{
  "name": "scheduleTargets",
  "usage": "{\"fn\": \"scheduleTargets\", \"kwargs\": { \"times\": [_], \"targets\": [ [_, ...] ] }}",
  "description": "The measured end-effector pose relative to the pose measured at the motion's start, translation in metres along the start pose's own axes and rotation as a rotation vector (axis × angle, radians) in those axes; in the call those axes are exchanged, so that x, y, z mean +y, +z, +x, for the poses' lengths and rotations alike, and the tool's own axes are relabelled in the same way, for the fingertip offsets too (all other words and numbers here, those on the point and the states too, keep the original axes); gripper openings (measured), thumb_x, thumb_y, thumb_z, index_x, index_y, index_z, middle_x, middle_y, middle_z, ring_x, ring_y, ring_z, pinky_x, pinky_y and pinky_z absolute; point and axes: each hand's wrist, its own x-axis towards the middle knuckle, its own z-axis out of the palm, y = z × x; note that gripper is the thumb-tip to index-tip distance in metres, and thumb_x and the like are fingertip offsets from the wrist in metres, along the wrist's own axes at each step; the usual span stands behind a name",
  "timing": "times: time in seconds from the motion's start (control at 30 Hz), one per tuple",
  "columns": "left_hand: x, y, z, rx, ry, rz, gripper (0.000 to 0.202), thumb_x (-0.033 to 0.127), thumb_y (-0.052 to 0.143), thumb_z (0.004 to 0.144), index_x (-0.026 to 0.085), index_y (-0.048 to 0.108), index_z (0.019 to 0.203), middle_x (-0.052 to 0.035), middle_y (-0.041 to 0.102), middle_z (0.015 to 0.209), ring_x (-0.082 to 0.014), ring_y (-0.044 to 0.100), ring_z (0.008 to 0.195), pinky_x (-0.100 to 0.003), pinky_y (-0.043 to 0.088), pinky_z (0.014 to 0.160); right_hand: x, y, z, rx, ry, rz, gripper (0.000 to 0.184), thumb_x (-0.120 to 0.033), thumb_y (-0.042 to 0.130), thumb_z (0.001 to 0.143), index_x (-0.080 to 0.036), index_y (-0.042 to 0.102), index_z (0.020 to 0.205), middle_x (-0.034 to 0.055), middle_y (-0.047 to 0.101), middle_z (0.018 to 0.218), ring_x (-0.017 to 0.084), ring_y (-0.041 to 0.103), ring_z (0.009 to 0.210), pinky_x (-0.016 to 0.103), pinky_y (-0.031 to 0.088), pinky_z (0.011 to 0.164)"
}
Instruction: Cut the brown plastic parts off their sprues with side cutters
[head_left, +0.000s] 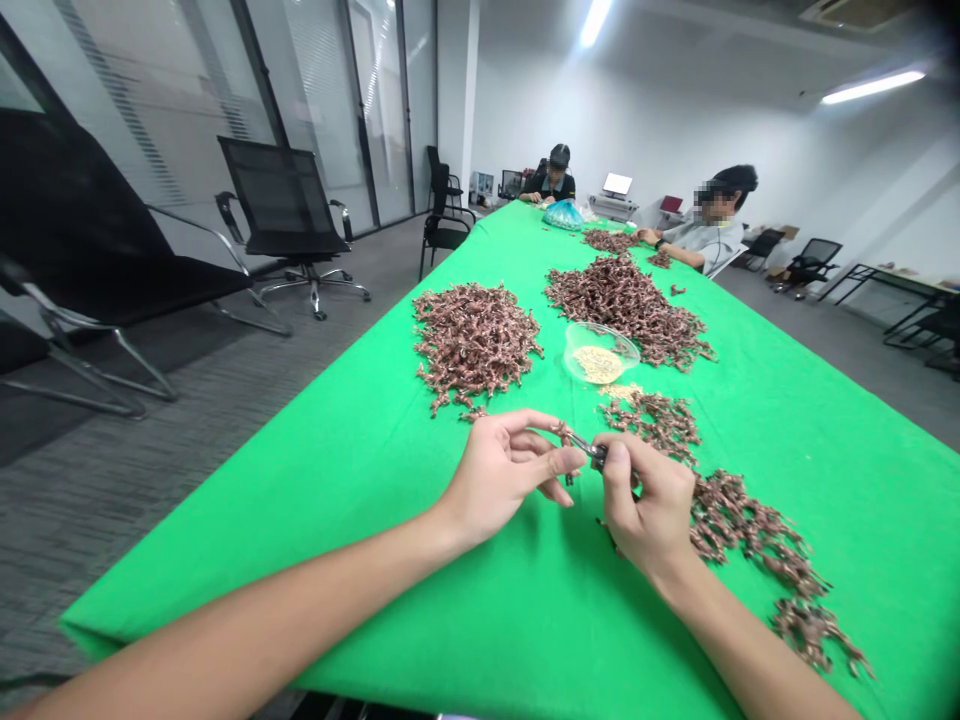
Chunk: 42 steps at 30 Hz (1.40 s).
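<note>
Between thumb and fingers, my left hand (pixel 499 470) pinches a small brown figure (pixel 561 430), mostly covered by the fingers. My right hand (pixel 649 495) is closed around a pair of pliers (pixel 598 452); their narrow metal jaws meet the figure at my left fingertips. Just beyond the hands, a clear plastic bowl (pixel 568 358) holds tiny pale-yellow pieces, and some of these pieces (pixel 621 391) lie spilled at its near side. Loose brown figures (pixel 660 422) lie behind my right hand, and more figures (pixel 739 515) spread beside its wrist.
A green cloth (pixel 360 510) covers the long table. Two heaps of brown figures, a left heap (pixel 476 340) and a larger far heap (pixel 626 305), lie ahead. A blue bag (pixel 562 214) is farther back. Two people, one person (pixel 551 185) and another person (pixel 709 235), sit there. Black chairs (pixel 281 205) stand left.
</note>
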Motion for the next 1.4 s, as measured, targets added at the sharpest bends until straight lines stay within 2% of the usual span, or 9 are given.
{"fn": "scheduleTargets", "kwargs": {
  "times": [0.33, 0.5, 0.63, 1.0, 1.4],
  "targets": [
    [-0.0001, -0.0001, -0.0001, 0.001, 0.0, 0.005, 0.046, 0.026, 0.089, 0.065, 0.01, 0.062, 0.099, -0.0055, 0.075, 0.072, -0.0163, 0.069, 0.048, -0.022, 0.055, 0.046, -0.0042, -0.0004, -0.0013, 0.004, 0.014, 0.017, 0.026, -0.018, 0.045, 0.098, -0.015, 0.065, 0.082, -0.0018, 0.058, 0.063, 0.01, 0.053, 0.051, 0.023, 0.038, 0.052],
    [-0.0037, -0.0022, 0.0, 0.032, 0.067, 0.063, 0.042, 0.025, 0.088, 0.066, 0.011, 0.065, 0.098, -0.0048, 0.074, 0.075, -0.015, 0.069, 0.05, -0.021, 0.055, 0.046, -0.0058, 0.0037, -0.0054, -0.045, 0.133, 0.108, 0.031, -0.024, 0.044, 0.101, -0.016, 0.065, 0.081, -0.0038, 0.053, 0.058, 0.009, 0.046, 0.045, 0.024, 0.033, 0.047],
    [-0.0056, -0.0038, 0.0011, 0.043, 0.092, 0.08, 0.04, 0.026, 0.087, 0.068, 0.012, 0.065, 0.099, -0.0019, 0.072, 0.072, -0.0143, 0.069, 0.05, -0.022, 0.057, 0.047, -0.0025, 0.0046, -0.0071, -0.046, 0.196, 0.176, 0.03, -0.028, 0.044, 0.102, -0.017, 0.067, 0.087, -0.0037, 0.055, 0.06, 0.01, 0.05, 0.049, 0.023, 0.035, 0.051],
    [-0.0074, -0.0043, 0.0007, 0.043, 0.081, 0.084, 0.041, 0.028, 0.086, 0.069, 0.012, 0.065, 0.1, -0.0027, 0.072, 0.072, -0.0147, 0.068, 0.05, -0.024, 0.058, 0.047, -0.0027, 0.0033, -0.0051, -0.06, 0.187, 0.134, 0.033, -0.029, 0.045, 0.102, -0.016, 0.066, 0.079, -0.0049, 0.048, 0.054, 0.008, 0.041, 0.043, 0.024, 0.029, 0.046],
    [-0.0059, -0.0037, 0.0004, 0.029, 0.053, 0.069, 0.044, 0.03, 0.087, 0.068, 0.013, 0.062, 0.099, -0.0036, 0.073, 0.073, -0.0153, 0.069, 0.048, -0.02, 0.053, 0.045, -0.0006, 0.0039, -0.0066, -0.079, 0.18, 0.153, 0.033, -0.028, 0.045, 0.102, -0.016, 0.064, 0.078, -0.0049, 0.048, 0.055, 0.008, 0.041, 0.043, 0.023, 0.029, 0.046]
  ]
}}
